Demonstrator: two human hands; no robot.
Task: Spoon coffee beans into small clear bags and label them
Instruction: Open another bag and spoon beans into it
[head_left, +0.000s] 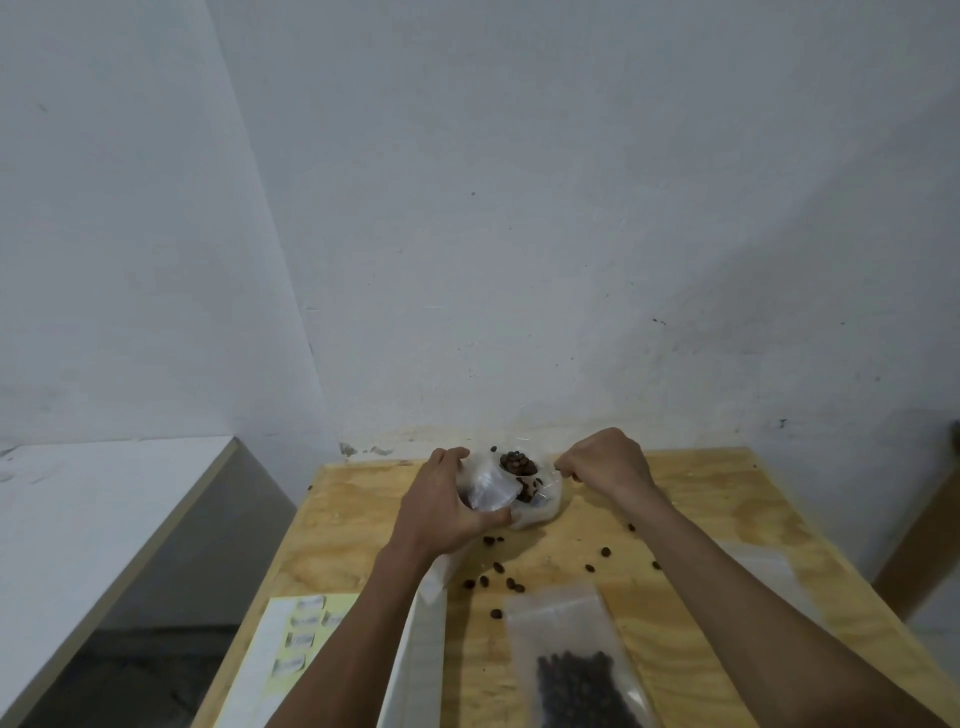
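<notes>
Far left on the plywood table (701, 499), a yellow label sheet (291, 644) with white stickers. Left hand (441, 506) clamped around a small clear bag (491, 491), a few coffee beans inside. Spoon (518, 464) heaped with beans over its mouth, pinched in the closed right hand (605, 462). Nearer, a filled clear bag (576, 670) lying flat, loose beans (498, 574) scattered around.

On the bench (701, 499), at its far edge by the wall (519, 208), the left hand (447, 504) and right hand (608, 462) flank a small bag (493, 491) with a spoon (518, 464) of beans above it. Loose beans (498, 569) lie nearer. A filled bag (576, 660) lies at the near edge, a label sheet (291, 644) to its left, and a shelf (104, 493) stands left of the bench.
</notes>
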